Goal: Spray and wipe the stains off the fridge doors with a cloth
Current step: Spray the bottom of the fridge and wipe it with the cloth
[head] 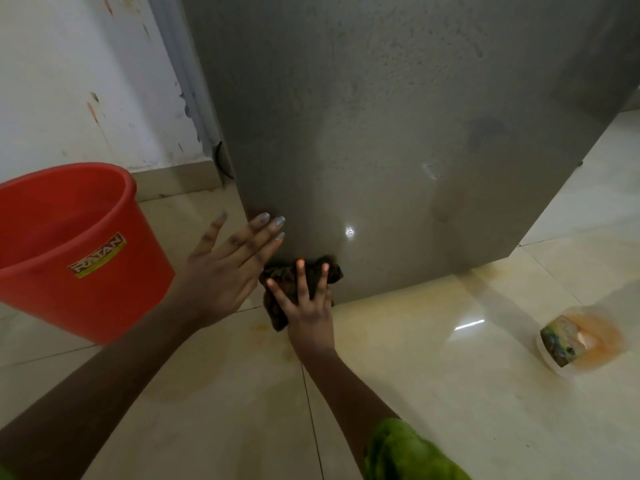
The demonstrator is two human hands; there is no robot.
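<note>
The grey fridge door (pixel 398 133) fills the upper middle, speckled with droplets and dull smears. My right hand (pixel 308 306) presses a dark brown cloth (pixel 277 299) flat against the door's bottom left corner, fingers spread over it. My left hand (pixel 228 268) is open with fingers apart, its fingertips touching the door's left edge just above the cloth. No spray bottle is in sight.
A red plastic bucket (pixel 69 247) stands on the floor at the left, close to my left forearm. A sponge in a clear container (pixel 571 337) with orange residue sits on the glossy tiled floor (pixel 433 393) at the right. A stained white wall (pixel 86 81) is behind the bucket.
</note>
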